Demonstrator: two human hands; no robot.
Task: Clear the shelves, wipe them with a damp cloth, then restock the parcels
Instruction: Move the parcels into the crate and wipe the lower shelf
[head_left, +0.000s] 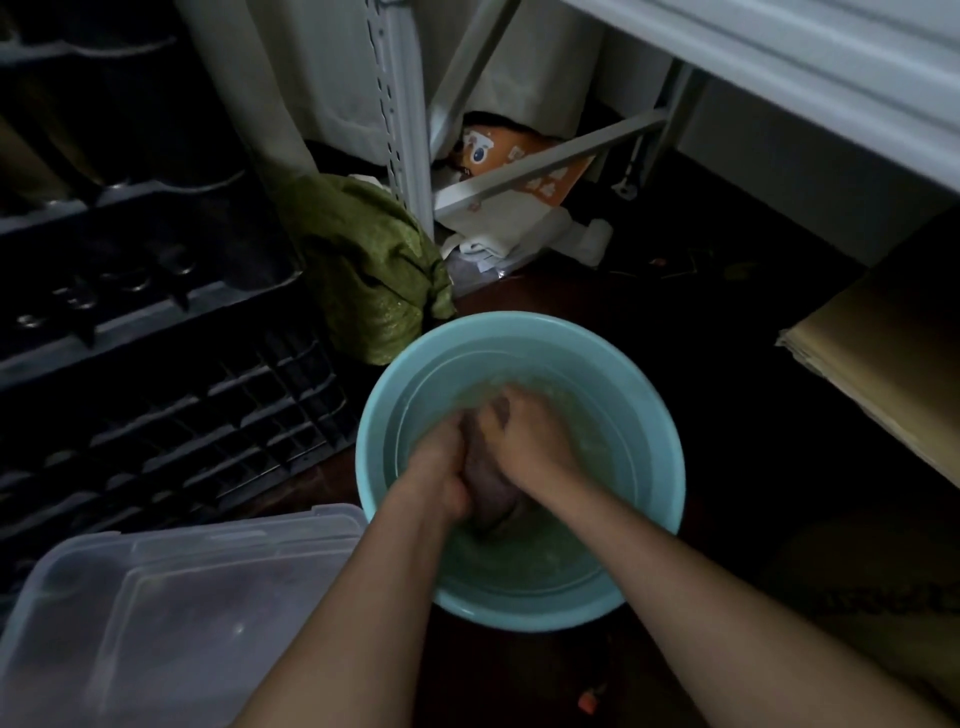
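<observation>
Two hands, left hand (441, 467) and right hand (530, 441), clenched round wadded greyish cloth (485, 483) | round pale-blue plastic basin (519, 332) beneath grip | step judged: dampening cloth | next: wringing required

Both arms reach forward and down — left hand (441, 470) and right hand (524, 441) curled, pressed together.

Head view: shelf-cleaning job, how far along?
Done: nothing confirmable. In hand: left hand and right hand grip a dark wet cloth in the round teal plastic basin. Left: wiping the grey metal shelves, restocking; no parcels identifiable.
</observation>
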